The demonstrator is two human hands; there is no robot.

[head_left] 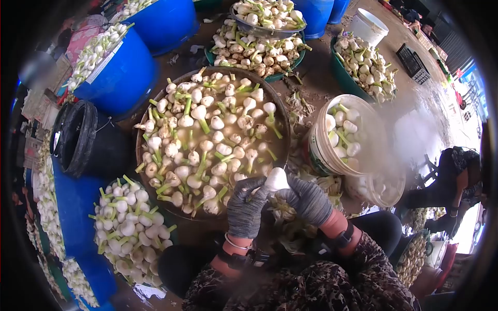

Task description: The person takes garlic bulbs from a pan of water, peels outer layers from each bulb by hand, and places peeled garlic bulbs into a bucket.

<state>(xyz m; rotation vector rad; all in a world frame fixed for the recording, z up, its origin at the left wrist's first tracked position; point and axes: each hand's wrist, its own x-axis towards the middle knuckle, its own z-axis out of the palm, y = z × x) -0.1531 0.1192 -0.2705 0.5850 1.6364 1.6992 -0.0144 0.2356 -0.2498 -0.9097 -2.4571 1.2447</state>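
A clean white garlic bulb [277, 179] is held between my two grey-gloved hands, over the near right edge of a wide round basin [286, 136]. My left hand [246, 206] has its fingers closed on the bulb's left side. From the right, the fingers of my right hand [310, 202] are closed against the same bulb. Murky brown water fills the basin, with many garlic bulbs [198, 113] floating in it, their green stems cut short. Just right of the basin, a white bucket [320, 147] holds peeled-looking white bulbs.
A heap of white garlic [132, 228] lies at lower left, beside a black bucket [111, 142]. Blue tubs [122, 78] stand at left. Beyond the basin are green tubs [348, 78] of garlic and a white pail [369, 28]. Another person [459, 173] sits at right. A blur covers part of the right side.
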